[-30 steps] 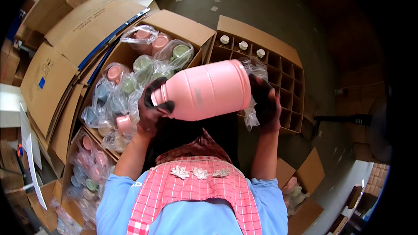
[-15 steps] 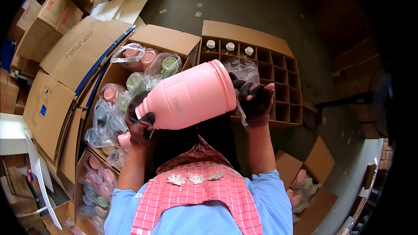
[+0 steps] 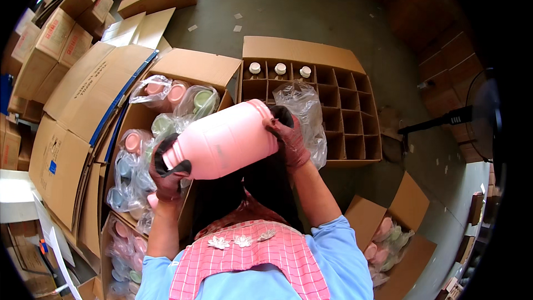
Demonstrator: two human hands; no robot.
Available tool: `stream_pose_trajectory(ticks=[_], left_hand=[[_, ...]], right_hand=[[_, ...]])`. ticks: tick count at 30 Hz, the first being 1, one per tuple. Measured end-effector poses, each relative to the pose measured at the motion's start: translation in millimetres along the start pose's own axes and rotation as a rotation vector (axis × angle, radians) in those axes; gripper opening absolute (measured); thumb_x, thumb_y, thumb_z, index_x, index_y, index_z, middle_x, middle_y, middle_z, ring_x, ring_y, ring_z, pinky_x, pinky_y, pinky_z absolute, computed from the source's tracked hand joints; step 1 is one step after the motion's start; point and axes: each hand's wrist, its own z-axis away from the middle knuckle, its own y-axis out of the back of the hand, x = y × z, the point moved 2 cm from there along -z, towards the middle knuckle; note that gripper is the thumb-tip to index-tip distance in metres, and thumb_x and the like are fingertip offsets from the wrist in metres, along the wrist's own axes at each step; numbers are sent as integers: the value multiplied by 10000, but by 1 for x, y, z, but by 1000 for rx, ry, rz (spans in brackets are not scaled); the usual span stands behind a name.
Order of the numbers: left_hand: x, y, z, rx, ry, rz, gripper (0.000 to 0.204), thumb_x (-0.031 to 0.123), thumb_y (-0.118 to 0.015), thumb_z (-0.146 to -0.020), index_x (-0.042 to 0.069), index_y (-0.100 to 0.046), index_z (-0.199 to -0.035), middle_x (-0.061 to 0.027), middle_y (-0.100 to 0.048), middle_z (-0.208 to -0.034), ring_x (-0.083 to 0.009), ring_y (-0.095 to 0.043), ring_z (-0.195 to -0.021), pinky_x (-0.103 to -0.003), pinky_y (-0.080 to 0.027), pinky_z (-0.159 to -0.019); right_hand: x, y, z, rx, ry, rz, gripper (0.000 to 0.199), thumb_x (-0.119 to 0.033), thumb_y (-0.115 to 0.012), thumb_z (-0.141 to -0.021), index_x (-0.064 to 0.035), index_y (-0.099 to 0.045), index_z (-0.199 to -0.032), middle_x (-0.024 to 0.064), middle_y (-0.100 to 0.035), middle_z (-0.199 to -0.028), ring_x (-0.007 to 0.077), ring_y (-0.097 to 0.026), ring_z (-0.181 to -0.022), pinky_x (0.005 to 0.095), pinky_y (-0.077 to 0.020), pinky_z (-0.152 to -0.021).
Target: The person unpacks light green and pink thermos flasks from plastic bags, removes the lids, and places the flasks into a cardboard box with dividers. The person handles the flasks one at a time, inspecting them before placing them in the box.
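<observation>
A large pink plastic flask shell (image 3: 225, 141) lies tilted between my two gloved hands, its narrow neck toward the left and its wide end toward the upper right. My left hand (image 3: 168, 169) wraps round the neck with thumb and fingers. At the wide rim, my right hand (image 3: 290, 139) grips with its fingers curled at the edge; part of them is hidden. Just beyond the right hand, a crumpled clear plastic bag (image 3: 311, 125) drapes over a divided cardboard box (image 3: 302, 47).
White-capped bottles (image 3: 280, 69) stand in the divided box's far row. At left, an open carton (image 3: 202, 64) holds bagged pink, green and blue containers. Flattened cardboard (image 3: 69, 128) leans beside it. Another open carton (image 3: 408, 203) sits at lower right, near a black stand (image 3: 436, 122).
The flask shell has shifted left and slightly down. My right hand has moved left from beside the wide end onto its rim; the clear bag now lies more spread out.
</observation>
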Motion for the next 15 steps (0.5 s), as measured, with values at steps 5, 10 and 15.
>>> stream_pose_trajectory(ticks=[5, 10, 15], left_hand=[[-75, 62, -35, 153, 226, 434, 465, 224, -494, -825, -49, -497, -1202, -133, -547, -1183, -247, -526, -1091, -364, -403, -957], [-109, 70, -47, 168, 284, 487, 513, 237, -451, -828, -38, -449, -1261, -151, -506, -1258, -272, -494, -1152, -381, -375, -995], [-118, 47, -51, 115, 314, 501, 581, 348, -463, -838, -20, -426, -1285, -139, -505, -1260, -279, -486, -1159, -398, -390, -975]], right_hand=[[16, 19, -31, -27, 326, 368, 202, -47, -661, -739, -53, -588, -927, 78, -620, -952, 144, -562, -896, 261, -455, -769], [107, 106, -79, -129, 491, 1489, 289, -147, -665, -686, -105, -610, -966, 146, -575, -1138, 364, -497, -1107, 387, -407, -938], [103, 134, -108, -122, 143, 1374, 307, -238, -688, -711, -143, -633, -997, 141, -634, -1003, 342, -587, -956, 396, -473, -801]])
